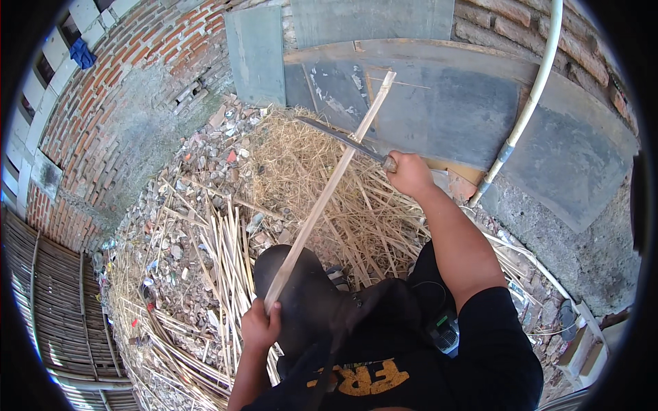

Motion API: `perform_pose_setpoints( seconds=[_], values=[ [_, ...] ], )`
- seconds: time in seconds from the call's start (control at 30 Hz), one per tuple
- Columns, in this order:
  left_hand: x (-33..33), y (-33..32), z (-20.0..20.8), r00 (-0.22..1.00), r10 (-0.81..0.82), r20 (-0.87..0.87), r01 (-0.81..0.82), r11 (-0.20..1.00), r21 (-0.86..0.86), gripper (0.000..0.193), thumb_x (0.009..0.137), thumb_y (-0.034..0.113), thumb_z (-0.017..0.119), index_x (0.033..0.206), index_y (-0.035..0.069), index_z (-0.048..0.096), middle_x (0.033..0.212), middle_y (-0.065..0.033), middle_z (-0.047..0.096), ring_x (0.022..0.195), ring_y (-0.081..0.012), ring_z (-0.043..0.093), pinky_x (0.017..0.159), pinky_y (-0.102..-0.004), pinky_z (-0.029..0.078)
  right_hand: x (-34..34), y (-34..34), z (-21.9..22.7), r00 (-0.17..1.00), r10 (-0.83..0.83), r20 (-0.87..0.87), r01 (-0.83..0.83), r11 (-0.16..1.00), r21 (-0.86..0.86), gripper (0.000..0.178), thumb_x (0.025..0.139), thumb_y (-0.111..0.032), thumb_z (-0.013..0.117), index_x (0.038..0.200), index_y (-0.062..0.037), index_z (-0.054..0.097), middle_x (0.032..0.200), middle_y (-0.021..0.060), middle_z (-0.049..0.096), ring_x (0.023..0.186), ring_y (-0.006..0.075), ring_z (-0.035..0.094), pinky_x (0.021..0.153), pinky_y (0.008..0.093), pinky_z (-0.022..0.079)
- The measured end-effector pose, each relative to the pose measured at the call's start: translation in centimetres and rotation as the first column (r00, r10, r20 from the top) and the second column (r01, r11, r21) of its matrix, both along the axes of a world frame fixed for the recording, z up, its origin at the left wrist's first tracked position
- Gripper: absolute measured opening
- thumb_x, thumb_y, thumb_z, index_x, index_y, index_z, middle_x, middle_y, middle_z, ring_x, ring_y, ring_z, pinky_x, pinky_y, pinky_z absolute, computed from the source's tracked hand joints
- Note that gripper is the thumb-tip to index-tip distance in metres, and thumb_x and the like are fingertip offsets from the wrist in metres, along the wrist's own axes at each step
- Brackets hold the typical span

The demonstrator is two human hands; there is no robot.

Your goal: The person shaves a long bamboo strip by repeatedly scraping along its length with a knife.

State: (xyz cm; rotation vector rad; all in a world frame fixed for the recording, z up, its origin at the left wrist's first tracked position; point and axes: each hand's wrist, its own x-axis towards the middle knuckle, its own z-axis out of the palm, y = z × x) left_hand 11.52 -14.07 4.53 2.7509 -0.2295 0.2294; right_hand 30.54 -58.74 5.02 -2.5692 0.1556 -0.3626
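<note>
My left hand (259,326) grips the near end of a long pale bamboo slat (330,187) that slants up and away toward the grey boards. My right hand (409,173) is closed on the handle of a long dark knife (338,136). Its blade points left and lies across the slat about two thirds of the way up, touching it. My knee in dark trousers (296,288) sits under the slat's lower part.
Split bamboo strips (223,264) and dry shavings (301,164) cover the rubble ground ahead. Grey boards (439,96) lean on a brick wall (130,75) behind. A white pipe (528,109) runs down at right. A bamboo fence (48,294) stands at left.
</note>
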Motion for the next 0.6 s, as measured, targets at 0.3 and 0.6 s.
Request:
perform_pose_setpoints(
  seconds=[0.3,0.6],
  values=[
    [0.1,-0.2,0.0,0.999,0.031,-0.006,-0.031,0.999,0.018,0.038,0.096,0.035,0.064,0.081,0.003,0.050,0.060,-0.0237,0.058,0.057,-0.0469,0.061,0.052,-0.0536,0.047,-0.8,4.0,1.0,0.922,0.374,-0.102,-0.384,0.917,-0.106,0.028,0.075,-0.015,0.069,0.103,-0.0109,0.068,0.089,0.0156,0.072,0.088,0.0376,0.070,0.079,0.0496,0.056],
    [-0.2,-0.2,0.1,0.997,0.070,-0.029,-0.070,0.998,-0.002,0.040,0.095,0.037,0.065,0.080,0.003,0.050,0.060,-0.0235,0.059,0.059,-0.0468,0.062,0.054,-0.0541,0.047,-0.9,2.1,2.1,0.967,0.213,-0.141,-0.234,0.961,-0.151,0.022,0.077,-0.015,0.071,0.098,-0.0091,0.066,0.090,0.0148,0.072,0.090,0.0363,0.070,0.079,0.0479,0.056]
  ],
)
